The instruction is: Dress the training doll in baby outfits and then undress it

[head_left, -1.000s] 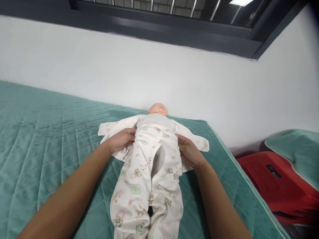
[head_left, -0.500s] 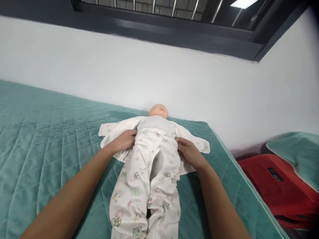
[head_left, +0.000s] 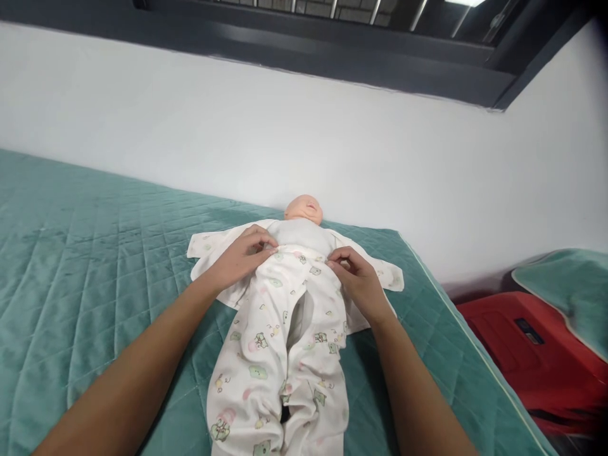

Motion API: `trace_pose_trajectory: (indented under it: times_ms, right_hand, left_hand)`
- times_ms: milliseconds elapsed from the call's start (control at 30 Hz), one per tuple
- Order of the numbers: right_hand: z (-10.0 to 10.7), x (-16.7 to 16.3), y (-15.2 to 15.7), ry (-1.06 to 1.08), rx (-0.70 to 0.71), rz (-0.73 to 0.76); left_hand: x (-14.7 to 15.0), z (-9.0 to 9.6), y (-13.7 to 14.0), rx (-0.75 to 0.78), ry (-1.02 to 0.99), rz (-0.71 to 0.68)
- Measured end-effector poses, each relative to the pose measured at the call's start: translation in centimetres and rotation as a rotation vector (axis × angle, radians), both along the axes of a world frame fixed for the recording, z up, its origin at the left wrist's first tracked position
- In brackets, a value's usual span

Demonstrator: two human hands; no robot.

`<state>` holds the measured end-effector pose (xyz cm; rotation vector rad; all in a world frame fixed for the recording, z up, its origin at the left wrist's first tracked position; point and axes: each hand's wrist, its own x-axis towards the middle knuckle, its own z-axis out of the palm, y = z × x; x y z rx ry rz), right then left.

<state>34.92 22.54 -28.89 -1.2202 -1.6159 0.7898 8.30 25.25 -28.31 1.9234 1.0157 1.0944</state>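
A baby doll (head_left: 302,208) lies on its back, its head toward the wall. White baby pants (head_left: 266,316) printed with small green and pink animals cover its legs and reach up to its grey-white torso (head_left: 304,233). A white baby jacket (head_left: 380,269) is spread open beneath it, sleeves out to both sides. At the left of the waistband, my left hand (head_left: 247,254) pinches the pants' edge between thumb and fingers. My right hand (head_left: 356,275) pinches the same waistband on the right side. The fingertips sit on the cloth at the doll's belly.
A green quilted cover (head_left: 118,266) spreads under the doll, its piped edge running down at the right. Behind stands a white wall (head_left: 237,133) below a dark window frame (head_left: 285,50) with bars. A red plastic chair (head_left: 527,361) with green cloth (head_left: 570,297) stands at the right.
Both hands have moved from the sides of the doll's waist inward and up onto the front of the waistband, where they now pinch it. The view has shifted slightly.
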Motion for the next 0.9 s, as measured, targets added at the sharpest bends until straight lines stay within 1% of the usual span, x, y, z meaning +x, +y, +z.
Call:
trace_pose_trajectory:
  times_ms: [100,200,333,500,667,800,900]
  right_hand:
    - [0.1,0.29,0.21,-0.023,-0.005,0.06]
    - [0.19,0.37,0.29,-0.05,-0.002,0.096]
    - [0.3,0.34,0.2,-0.053,-0.024,0.104]
    - [0.35,0.49,0.27,-0.071,-0.064,0.177]
    - [0.57,0.47,0.27,-0.121,0.007,0.228]
    - [0.74,0.7,0.23,-0.165,0.005,0.273]
    - [0.62,0.92,0.23,-0.142,-0.006,0.309]
  left_hand:
    - [-0.25,0.02,0.23,0.015,0.061,-0.045]
    - [-0.44,0.02,0.45,0.006,0.078,-0.096]
    - [-0.46,0.14,0.54,-0.02,0.094,-0.12]
    - [-0.36,0.74,0.18,-0.054,0.149,-0.16]
    - [-0.57,0.92,-0.01,-0.064,0.148,-0.238]
    - [-0.55,0.66,0.0,-0.065,0.136,-0.218]
    - [-0.31,0.34,-0.01,-0.014,0.108,-0.171]
